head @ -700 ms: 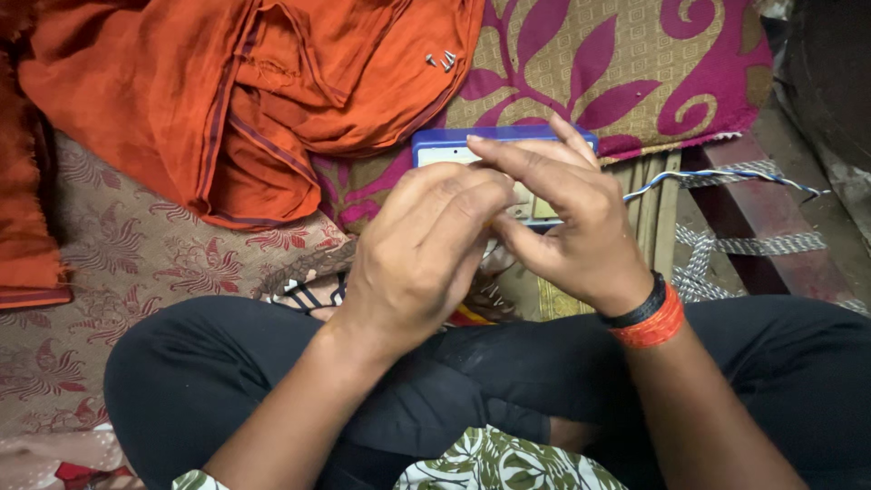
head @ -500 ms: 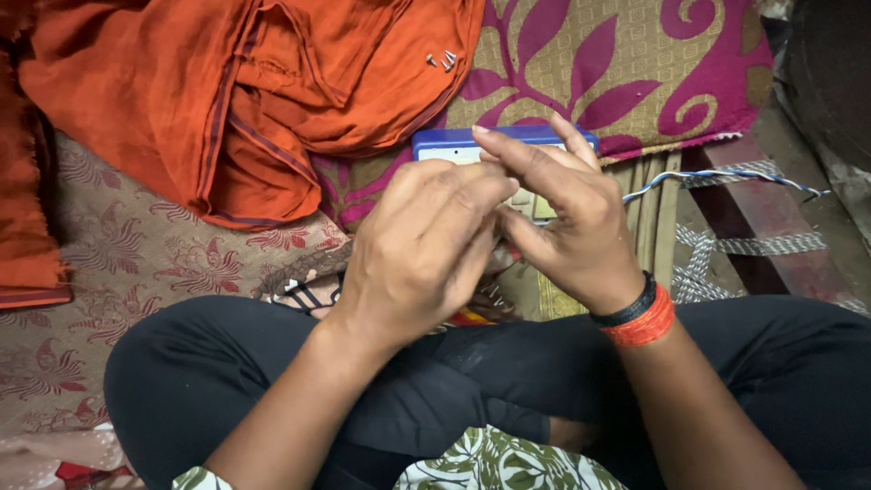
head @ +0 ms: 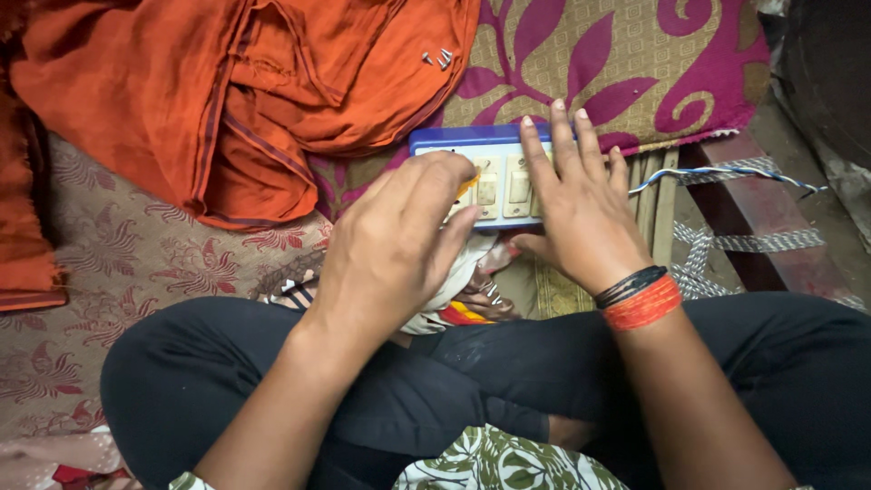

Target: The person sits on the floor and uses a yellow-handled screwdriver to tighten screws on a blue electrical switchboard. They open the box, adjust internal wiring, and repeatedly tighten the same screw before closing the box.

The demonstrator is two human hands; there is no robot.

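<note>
Both hands on a blue-and-white switch board held over the lap.

The switch board (head: 494,177) sits at centre, just beyond the crossed legs, against the far patterned mat (head: 671,54). The right hand (head: 581,204) lies flat on the board's right end, fingers spread and steadying it. The left hand (head: 399,245) has its fingers pinched narrow on a small orange-tipped tool (head: 468,185) (kind not discernible), pressed to the board's left face. Loose screws (head: 439,59) rest on the orange cloth (head: 227,91), far left. Risk, as judged: the tool could slip off and mark a rocker, the board being unsupported; screws may roll into the folds. A twisted blue-white wire (head: 726,174) lies to the right.
</note>
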